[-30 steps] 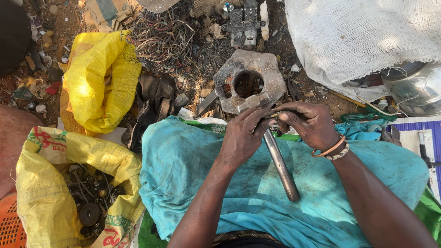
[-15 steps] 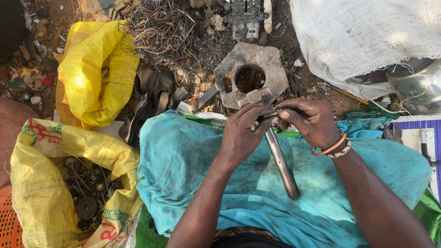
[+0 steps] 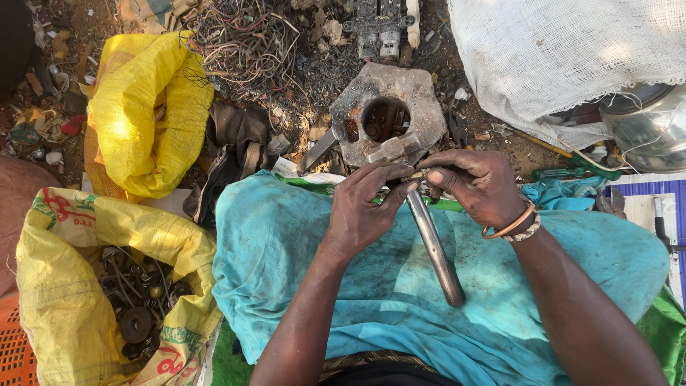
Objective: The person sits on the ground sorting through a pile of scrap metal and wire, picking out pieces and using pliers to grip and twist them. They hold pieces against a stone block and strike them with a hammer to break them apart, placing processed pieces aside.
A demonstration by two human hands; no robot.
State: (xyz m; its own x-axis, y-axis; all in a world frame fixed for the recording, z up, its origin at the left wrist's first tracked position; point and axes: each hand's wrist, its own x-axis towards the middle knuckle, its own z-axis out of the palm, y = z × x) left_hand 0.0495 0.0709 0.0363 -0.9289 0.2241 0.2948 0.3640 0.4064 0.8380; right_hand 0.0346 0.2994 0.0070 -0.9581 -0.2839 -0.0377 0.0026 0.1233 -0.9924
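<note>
- Left hand grips the hammer near its head.
- Right hand pinches a small part against it.
- Hammer handle lies on teal cloth, before the block.

dull grey metal hammer, smooth handle, scuffed head. matt teal cloth, dusty. rough, pitted metal block. woven plastic yellow sack, slightly shiny. coarse white woven sack. glossy steel pot.
</note>
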